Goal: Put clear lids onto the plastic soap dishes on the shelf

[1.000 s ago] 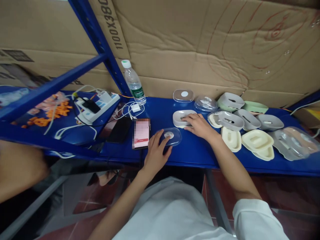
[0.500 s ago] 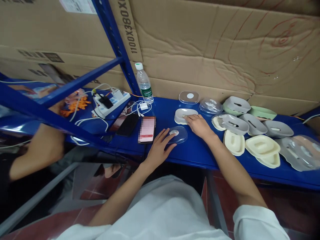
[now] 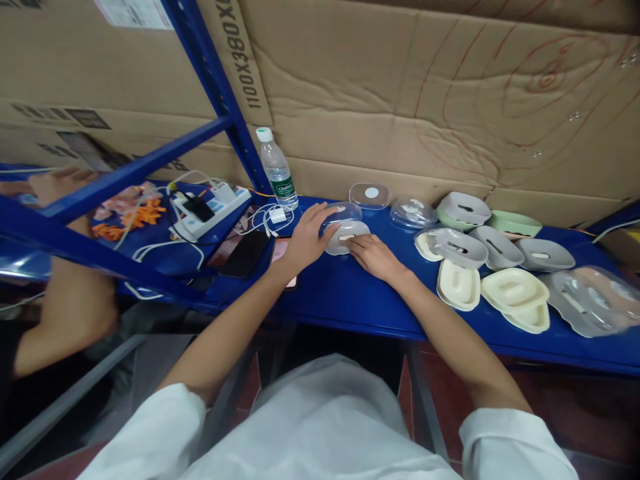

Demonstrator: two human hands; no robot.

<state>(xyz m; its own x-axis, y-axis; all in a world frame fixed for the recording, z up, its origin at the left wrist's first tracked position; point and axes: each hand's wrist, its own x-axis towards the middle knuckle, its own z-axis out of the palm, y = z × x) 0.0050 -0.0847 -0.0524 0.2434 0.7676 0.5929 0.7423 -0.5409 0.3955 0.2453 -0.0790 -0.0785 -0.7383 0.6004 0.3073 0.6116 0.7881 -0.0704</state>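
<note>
A small light-grey plastic dish point(image 3: 347, 245) lies on the blue shelf in front of me. Just behind it, overlapping its back edge, is a clear plastic lid point(image 3: 345, 212) with a round white sticker. My left hand point(image 3: 309, 235) has the lid's left side between curled fingers and thumb, the thumb tip close to the dish. From the right, my right hand point(image 3: 376, 257) reaches to the dish, fingertips bunched at its right inner part. Part of the dish's right edge is hidden under those fingers.
Clear lids point(image 3: 370, 195) and several grey, green and cream dishes point(image 3: 459, 285) lie to the right. At left are a water bottle point(image 3: 278, 170), charger cable point(image 3: 277, 215), phones point(image 3: 245, 253), a power strip point(image 3: 215, 212) and a blue shelf post point(image 3: 205, 73). Another person's arm point(image 3: 75, 293) is far left.
My left hand has carried the clear lid from in front of the dish to behind it. The dish has shifted slightly toward me, with my right hand still at it. The view has shifted slightly.
</note>
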